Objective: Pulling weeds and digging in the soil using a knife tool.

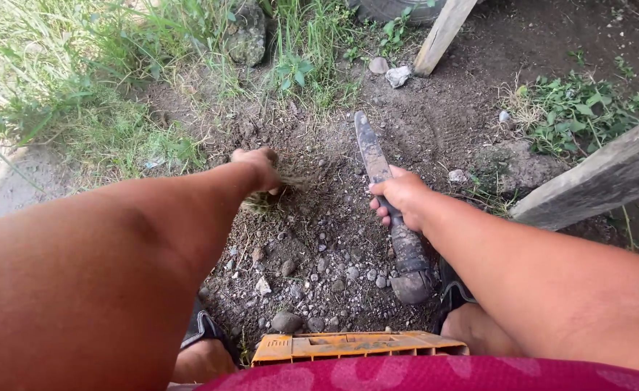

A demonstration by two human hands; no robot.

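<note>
Gripping hidden knife handle (406,242), right hand (400,194), blade (370,148) muddy

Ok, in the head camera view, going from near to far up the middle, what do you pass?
Orange plastic crate → scattered grey pebbles → right hand gripping the muddy long-bladed knife → pale stones → leaning wooden plank.

Daylight, soft and even; no hard shadows. Grass (59,65) at 10 o'clock overexposed, washed pale. Soil (319,239) at centre well exposed, sharp. Left forearm (95,282) at 8 o'clock large, slightly soft, stretched by wide-angle lens. Plank (602,177) at 3 o'clock bowed. No glare.
</note>
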